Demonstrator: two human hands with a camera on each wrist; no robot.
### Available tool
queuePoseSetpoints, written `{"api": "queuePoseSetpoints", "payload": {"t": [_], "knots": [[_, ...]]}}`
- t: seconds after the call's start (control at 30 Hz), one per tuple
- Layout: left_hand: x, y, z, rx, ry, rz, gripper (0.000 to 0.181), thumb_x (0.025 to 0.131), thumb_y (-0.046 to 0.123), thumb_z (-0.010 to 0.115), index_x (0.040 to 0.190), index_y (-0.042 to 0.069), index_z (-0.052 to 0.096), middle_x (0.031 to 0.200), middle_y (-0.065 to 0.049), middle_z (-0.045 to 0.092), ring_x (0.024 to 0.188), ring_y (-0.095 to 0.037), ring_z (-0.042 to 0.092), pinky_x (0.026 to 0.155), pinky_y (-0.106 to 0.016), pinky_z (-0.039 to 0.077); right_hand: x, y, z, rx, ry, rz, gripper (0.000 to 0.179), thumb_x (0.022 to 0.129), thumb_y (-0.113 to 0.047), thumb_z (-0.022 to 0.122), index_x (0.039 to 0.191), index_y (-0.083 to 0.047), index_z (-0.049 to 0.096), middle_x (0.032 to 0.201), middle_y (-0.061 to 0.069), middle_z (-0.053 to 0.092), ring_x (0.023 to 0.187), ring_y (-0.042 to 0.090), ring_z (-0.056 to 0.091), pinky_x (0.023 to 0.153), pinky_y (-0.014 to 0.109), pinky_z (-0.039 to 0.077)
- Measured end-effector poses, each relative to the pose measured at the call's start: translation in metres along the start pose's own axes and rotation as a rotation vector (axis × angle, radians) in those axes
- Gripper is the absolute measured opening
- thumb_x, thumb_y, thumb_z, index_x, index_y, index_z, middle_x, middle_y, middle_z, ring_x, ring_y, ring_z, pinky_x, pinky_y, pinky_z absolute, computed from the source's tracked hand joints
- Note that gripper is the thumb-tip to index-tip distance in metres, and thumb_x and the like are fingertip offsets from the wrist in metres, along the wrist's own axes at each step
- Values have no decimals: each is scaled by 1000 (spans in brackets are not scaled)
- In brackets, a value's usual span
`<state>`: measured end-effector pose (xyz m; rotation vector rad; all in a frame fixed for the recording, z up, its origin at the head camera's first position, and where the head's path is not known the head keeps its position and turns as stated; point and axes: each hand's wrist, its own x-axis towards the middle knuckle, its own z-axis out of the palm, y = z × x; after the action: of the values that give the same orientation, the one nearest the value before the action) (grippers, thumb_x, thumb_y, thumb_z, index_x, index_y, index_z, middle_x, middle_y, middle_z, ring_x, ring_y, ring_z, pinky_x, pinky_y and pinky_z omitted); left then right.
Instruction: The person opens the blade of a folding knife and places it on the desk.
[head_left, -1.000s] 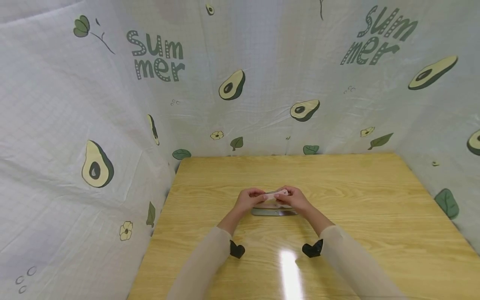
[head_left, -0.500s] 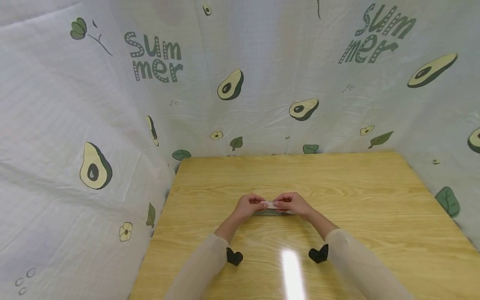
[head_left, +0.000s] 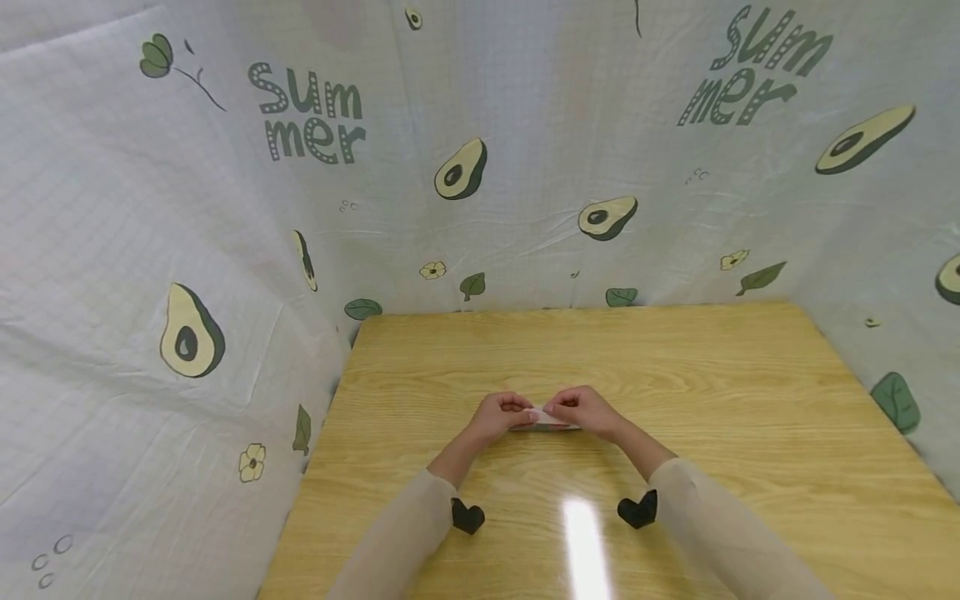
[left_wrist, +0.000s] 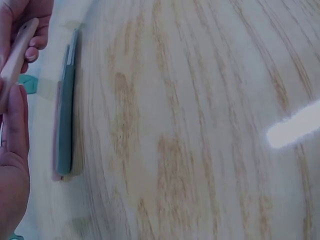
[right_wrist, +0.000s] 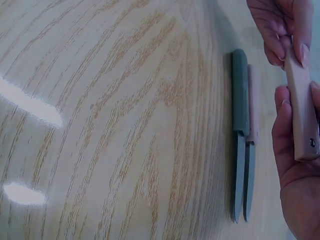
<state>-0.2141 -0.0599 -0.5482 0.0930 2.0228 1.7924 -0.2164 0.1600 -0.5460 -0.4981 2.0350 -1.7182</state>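
Observation:
A pale pink, handle-shaped thing [right_wrist: 301, 102] with a small dark hole near one end is held between both hands. My left hand [head_left: 498, 417] pinches its left end between thumb and fingers. At the other end, my right hand [head_left: 591, 412] grips it the same way, the thumb along its side. On the table, close by in both wrist views, lie a knife with a green handle [right_wrist: 240, 95] and a knife with a pink handle [right_wrist: 253, 107], side by side with blades pointing the same way. In the head view the held thing overlaps most of them.
The light wooden table [head_left: 420, 350] carries a bright light reflection [head_left: 585, 550] at the front. A white cloth [head_left: 525, 108] printed with avocados and leaves hangs around its back and sides. Black heart-shaped pieces [head_left: 637, 509] show at both sleeve cuffs.
Both hands have come nearer to the person with the pink handle-shaped thing. It now covers much of the knives, which showed more plainly a second ago. Over the last half second little has moved.

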Motion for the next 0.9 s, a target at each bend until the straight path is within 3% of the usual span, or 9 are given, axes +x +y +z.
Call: {"api": "queuePoseSetpoints", "payload": {"t": [0.17,0.37,0.5,0.6,0.7,0.9], "knots": [[1,-4,0,-68,-34,-2,19,86,5,71,102,-4,67,80,-1,68,77,-11,70,85,-40,58,1,-1,0,-12,-21,-22,25,97,-11,57,101,12,66,107,17,67,88,12,67,82,46,58],[-1,-5,0,-75,-33,-12,17,86,5,72,100,-3,68,80,-1,68,78,-14,69,84,-40,59,-1,-2,2,-47,-27,-42,25,97,-12,58,100,11,67,102,17,68,85,12,67,80,48,58],[-5,-4,1,-53,-24,-23,17,86,4,72,101,-4,68,81,-3,69,81,-22,71,83,-40,59,0,-4,4,-166,4,-45,23,97,-16,58,93,4,68,88,8,66,71,5,58,67,30,58],[-7,-5,2,-70,-21,-43,18,86,2,70,103,-4,68,82,-5,70,85,-26,73,84,-40,58,0,-5,5,-244,30,-27,20,98,-16,57,89,-1,68,79,2,60,62,3,47,57,20,44],[-8,-7,2,-117,-17,-67,19,86,-1,69,105,-5,66,83,-7,70,86,-26,73,86,-40,58,0,-4,6,-252,34,-14,19,98,-14,56,90,-1,67,78,1,57,61,5,43,56,19,38],[-7,-11,4,-160,-17,-64,19,86,-3,68,104,-8,64,82,-8,68,79,-21,72,86,-41,57,-1,-2,5,-249,53,-19,21,99,-18,56,92,-1,66,87,8,62,69,7,48,61,20,42]]}}
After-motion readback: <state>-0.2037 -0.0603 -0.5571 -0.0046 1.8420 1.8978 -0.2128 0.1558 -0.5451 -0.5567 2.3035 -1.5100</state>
